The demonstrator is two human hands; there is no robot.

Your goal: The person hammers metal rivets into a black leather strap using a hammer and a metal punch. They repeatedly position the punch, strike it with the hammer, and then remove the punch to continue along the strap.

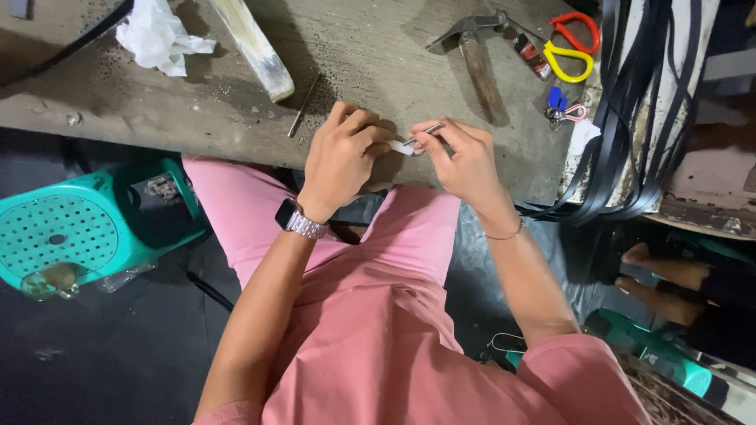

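My left hand (342, 157) pinches a small white piece (403, 147) at the front edge of a worn wooden workbench (157, 110). My right hand (465, 161) grips a thin metal tool (424, 134) whose tip rests on that white piece. The two hands nearly touch, just above my pink-clad lap. A watch sits on my left wrist, and a thin bracelet circles the right one.
On the bench lie a hammer (476, 55), red and yellow scissors (571, 46), a blue key tag (561, 106), a thin metal rod (303, 106), a wooden stick (256, 47) and crumpled white cloth (157, 35). Black straps (630, 118) hang at right. A teal stool (79, 228) stands at left. Another person's feet (654, 275) rest at right.
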